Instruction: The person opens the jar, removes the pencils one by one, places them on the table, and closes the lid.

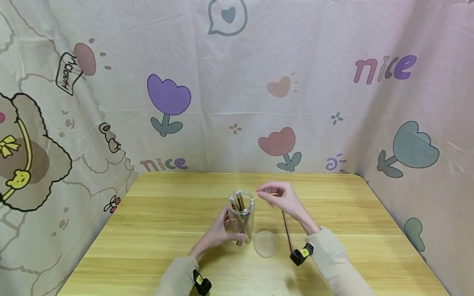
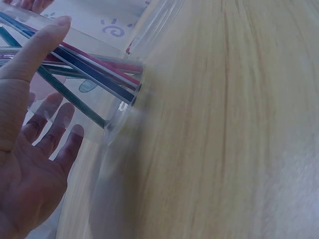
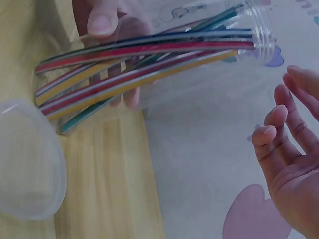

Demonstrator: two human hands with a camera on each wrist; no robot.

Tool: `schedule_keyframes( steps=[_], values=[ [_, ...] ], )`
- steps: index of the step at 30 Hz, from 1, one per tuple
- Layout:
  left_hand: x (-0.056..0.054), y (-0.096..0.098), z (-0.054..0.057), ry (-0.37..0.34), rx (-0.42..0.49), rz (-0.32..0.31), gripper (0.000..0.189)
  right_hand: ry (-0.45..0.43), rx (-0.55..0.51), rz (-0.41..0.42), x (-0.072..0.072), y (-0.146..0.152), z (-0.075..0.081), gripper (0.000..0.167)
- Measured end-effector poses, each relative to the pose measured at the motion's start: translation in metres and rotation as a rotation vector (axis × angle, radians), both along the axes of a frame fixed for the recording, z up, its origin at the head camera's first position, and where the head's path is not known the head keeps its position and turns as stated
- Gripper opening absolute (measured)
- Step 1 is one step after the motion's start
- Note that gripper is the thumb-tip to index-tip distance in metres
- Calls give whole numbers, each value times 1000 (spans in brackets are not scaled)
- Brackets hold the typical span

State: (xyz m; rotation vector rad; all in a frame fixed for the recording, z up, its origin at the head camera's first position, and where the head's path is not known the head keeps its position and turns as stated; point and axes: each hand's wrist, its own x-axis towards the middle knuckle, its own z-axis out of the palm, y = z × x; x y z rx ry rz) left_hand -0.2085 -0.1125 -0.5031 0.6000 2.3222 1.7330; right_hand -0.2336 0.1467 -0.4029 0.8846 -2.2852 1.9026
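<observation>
Near the middle of the wooden table (image 1: 148,230), the left hand (image 1: 220,234) grasps a clear jar (image 1: 251,228), thumb and fingers wrapped round its side, presumably so it cannot tip. Pencils (image 3: 164,48) slant inside, having room to lean. Just right lies a clear round lid (image 1: 266,244), leaving the jar's mouth uncovered. Farther right, the right hand (image 1: 283,197) hovers, fingers loosely bent, apparently grasping nothing; below, a single pencil (image 1: 287,231) shows, perhaps set within reach.
</observation>
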Motion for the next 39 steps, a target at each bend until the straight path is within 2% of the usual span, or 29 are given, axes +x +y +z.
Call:
schedule_keyframes(
  steps=[7,20,39],
  values=[
    [0,1,1,4,-5,6,99,38,54,81,3,-6,6,14],
    [2,0,3,-11,3,-5,98,81,95,145,4,-10,8,13],
    [1,0,1,-13,7,-5,95,35,209,137,4,-15,18,16]
  ],
)
